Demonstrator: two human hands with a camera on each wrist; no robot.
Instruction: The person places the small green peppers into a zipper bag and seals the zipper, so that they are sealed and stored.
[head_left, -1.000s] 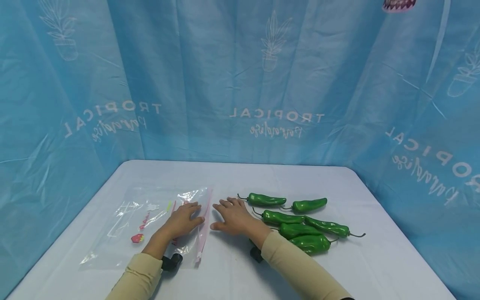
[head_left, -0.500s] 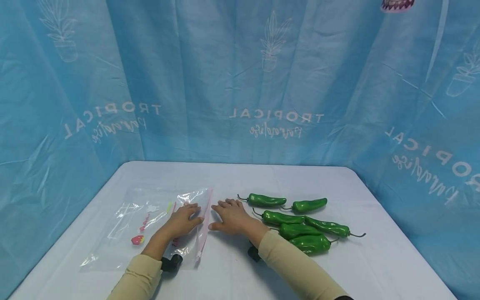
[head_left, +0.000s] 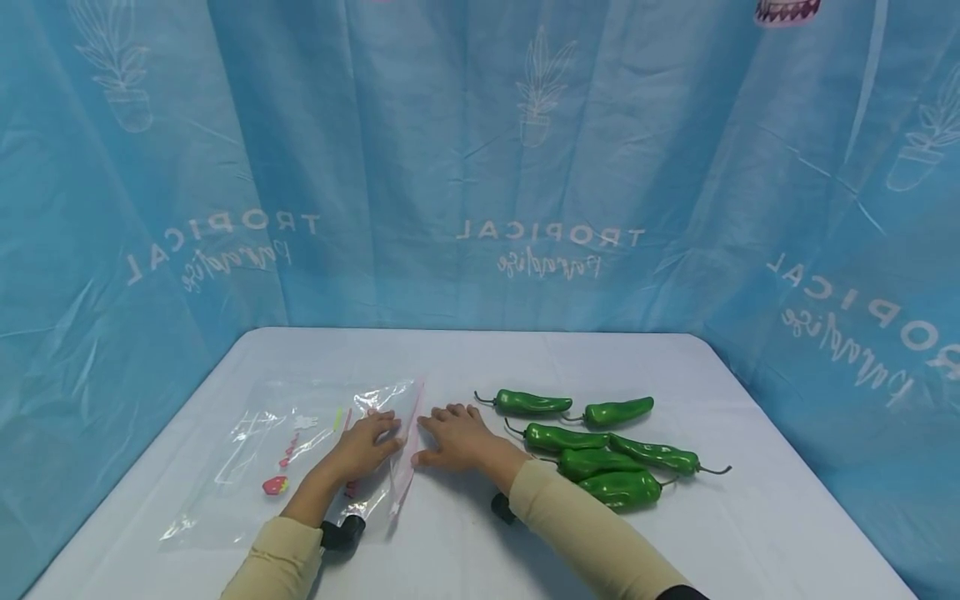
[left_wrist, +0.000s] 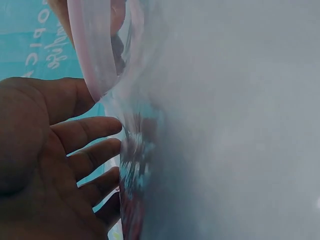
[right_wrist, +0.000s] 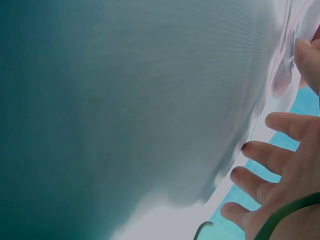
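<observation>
A clear zip bag (head_left: 243,454) with a pink edge and a strawberry print lies flat on the left half of the table. My left hand (head_left: 363,450) rests on the bag near its pink edge, fingers spread. In the left wrist view that hand (left_wrist: 60,145) has its fingertips against the clear film and its thumb by the pink zip strip (left_wrist: 82,45). My right hand (head_left: 457,439) lies just right of the pink edge, fingers extended and palm down. In the right wrist view the right hand's fingers (right_wrist: 270,155) are spread, the thumb close to the strip; contact is unclear.
Several green peppers (head_left: 626,490) lie right of my right hand, partly behind the right forearm. A curved green stem (right_wrist: 295,212) crosses the right wrist view. The white table (head_left: 750,517) is enclosed by blue printed curtains (head_left: 420,167). Black wrist devices (head_left: 343,533) sit under both wrists.
My right hand has slid slightly left, up to the bag's pink edge. The left hand has shifted very little. The bag and peppers stay in place.
</observation>
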